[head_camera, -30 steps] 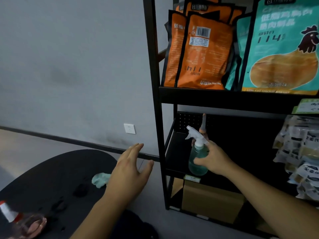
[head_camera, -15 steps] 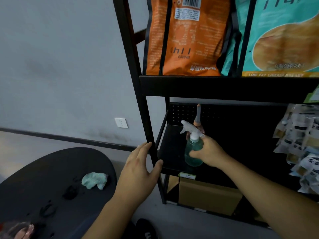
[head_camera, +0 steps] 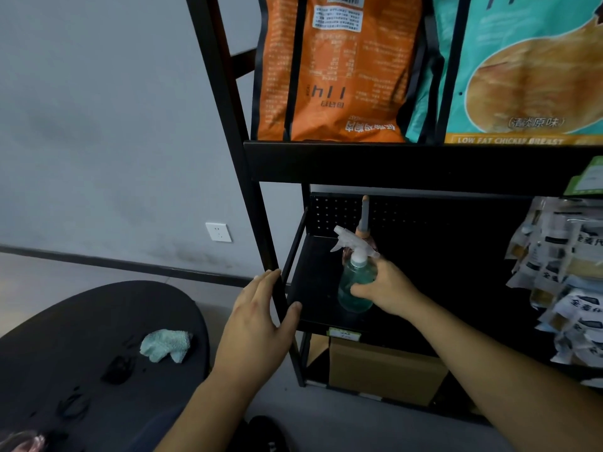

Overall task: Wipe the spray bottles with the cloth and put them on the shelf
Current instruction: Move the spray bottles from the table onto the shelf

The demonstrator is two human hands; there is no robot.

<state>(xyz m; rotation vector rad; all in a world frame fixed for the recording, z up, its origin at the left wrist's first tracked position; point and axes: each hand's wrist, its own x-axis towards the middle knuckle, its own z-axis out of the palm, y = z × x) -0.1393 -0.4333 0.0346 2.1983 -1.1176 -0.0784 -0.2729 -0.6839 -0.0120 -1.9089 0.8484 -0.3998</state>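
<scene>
Green spray bottle (head_camera: 355,282) stands on the black shelf (head_camera: 313,288), gripped by the right hand (head_camera: 388,290), a pinkish bottle (head_camera: 364,223) at its twelve o'clock, left hand (head_camera: 257,324) spread against the post, cloth (head_camera: 164,344) on table (head_camera: 81,321); placing nearly done.

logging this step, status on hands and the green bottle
Right hand grips green bottle, upright on shelf. Left hand open at shelf post. Pink bottle close behind.
</scene>
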